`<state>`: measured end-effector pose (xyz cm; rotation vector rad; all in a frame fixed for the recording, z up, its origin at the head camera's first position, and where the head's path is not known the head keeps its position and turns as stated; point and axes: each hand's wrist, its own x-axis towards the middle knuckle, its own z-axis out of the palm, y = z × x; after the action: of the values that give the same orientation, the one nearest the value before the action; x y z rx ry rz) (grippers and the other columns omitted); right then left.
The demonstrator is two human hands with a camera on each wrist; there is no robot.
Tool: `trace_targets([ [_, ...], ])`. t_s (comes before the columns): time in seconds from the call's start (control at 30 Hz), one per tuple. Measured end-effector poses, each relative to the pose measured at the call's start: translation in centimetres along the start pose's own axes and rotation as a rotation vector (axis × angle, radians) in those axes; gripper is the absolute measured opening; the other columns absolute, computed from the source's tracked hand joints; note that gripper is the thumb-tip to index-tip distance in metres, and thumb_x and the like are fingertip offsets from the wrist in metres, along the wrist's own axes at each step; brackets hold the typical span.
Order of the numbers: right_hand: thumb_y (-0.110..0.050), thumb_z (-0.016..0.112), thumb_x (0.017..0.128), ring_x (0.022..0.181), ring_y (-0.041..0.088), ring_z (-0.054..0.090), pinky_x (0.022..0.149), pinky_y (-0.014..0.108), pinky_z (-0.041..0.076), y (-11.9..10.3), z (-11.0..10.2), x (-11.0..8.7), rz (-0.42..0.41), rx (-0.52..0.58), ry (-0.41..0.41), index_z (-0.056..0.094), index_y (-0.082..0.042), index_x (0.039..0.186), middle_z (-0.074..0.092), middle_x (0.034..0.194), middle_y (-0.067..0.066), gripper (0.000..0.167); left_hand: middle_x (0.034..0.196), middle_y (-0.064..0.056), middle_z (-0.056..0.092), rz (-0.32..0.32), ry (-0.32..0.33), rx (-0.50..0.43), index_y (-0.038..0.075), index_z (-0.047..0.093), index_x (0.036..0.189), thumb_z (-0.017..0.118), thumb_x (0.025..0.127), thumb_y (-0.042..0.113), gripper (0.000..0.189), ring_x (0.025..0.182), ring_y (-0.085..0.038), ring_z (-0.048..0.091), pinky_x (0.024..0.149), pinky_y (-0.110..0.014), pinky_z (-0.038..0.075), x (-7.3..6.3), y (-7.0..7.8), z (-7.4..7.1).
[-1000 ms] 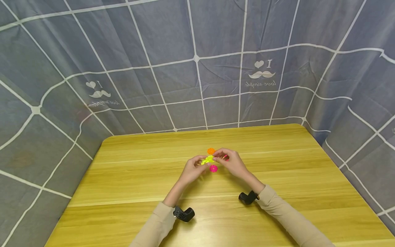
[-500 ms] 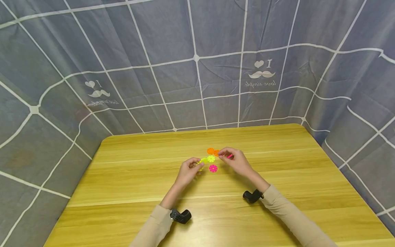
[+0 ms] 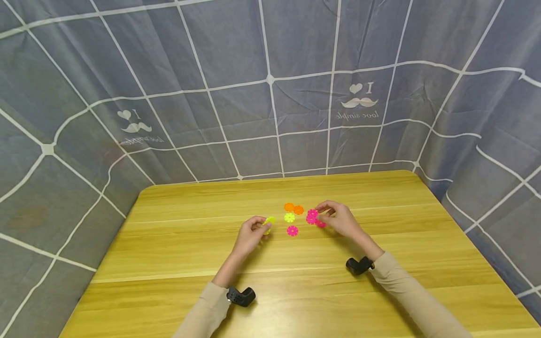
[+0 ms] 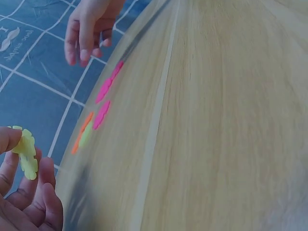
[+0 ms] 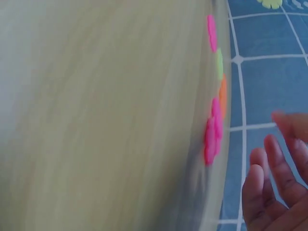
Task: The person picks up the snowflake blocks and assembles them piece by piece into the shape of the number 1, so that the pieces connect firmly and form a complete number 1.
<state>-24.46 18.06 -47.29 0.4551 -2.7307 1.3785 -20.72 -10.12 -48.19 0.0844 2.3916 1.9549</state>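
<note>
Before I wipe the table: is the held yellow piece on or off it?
Off: the left hand pinches the yellow piece, seen against the curtain.

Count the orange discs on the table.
2: left orange disc just beyond the loose yellow disc; right orange disc between the left one and the pink cluster. Others could be hidden.

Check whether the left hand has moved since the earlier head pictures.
Yes: the left hand has moved leftward, away from the lone pink disc, which stayed put.
</note>
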Motion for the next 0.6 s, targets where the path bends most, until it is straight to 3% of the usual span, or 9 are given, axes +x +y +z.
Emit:
trace_targets([
  [0.1, -0.011, 0.071, 0.085, 0.081, 0.019, 0.061, 0.064, 0.024, 0.048, 0.4, -0.3, 0.0, 0.022, -0.015, -0.028, 0.066, -0.003, 0.108, 0.069, 0.103, 0.014, 0.025, 0.087, -0.007, 0.061, -0.002, 0.011, 0.009, -0.005, 0.061, 0.11, 0.064, 0.092, 0.012, 0.025, 0.07, -0.023, 0.064, 0.061, -0.025, 0.054, 0.1, -0.1, -0.3],
  [0.23, -0.012, 0.071, 0.085, 0.077, 0.018, 0.061, 0.062, 0.024, 0.047, 0.9, -0.3, 0.2, 0.025, -0.025, -0.061, 0.065, 0.0, 0.109, 0.069, 0.101, 0.016, 0.028, 0.089, -0.012, 0.062, 0.002, 0.021, 0.014, -0.005, 0.061, 0.111, 0.064, 0.092, 0.011, 0.025, 0.071, -0.032, 0.065, 0.054, -0.023, 0.05, 0.1, 0.0, -0.5],
  [0.47, -0.015, 0.078, 0.08, 0.071, 0.014, 0.052, 0.063, 0.023, 0.043, 1.3, 0.4, 1.2, 0.048, -0.07, -0.105, 0.066, -0.002, 0.107, 0.069, 0.096, 0.012, 0.033, 0.092, -0.018, 0.061, 0.053, -0.016, 0.045, -0.009, 0.061, 0.113, 0.061, 0.093, 0.007, 0.026, 0.076, -0.046, 0.063, 0.053, -0.027, 0.052, -1.2, 2.9, -0.6],
  [0.6, -0.017, 0.08, 0.077, 0.073, 0.015, 0.05, 0.066, 0.025, 0.041, 1.1, 0.7, 1.6, 0.057, -0.115, -0.119, 0.067, -0.004, 0.105, 0.067, 0.092, 0.009, 0.034, 0.093, -0.017, 0.06, 0.059, -0.02, 0.046, -0.009, 0.061, 0.113, 0.062, 0.092, 0.007, 0.026, 0.077, -0.046, 0.064, 0.056, -0.035, 0.055, -0.8, 2.4, -0.3],
])
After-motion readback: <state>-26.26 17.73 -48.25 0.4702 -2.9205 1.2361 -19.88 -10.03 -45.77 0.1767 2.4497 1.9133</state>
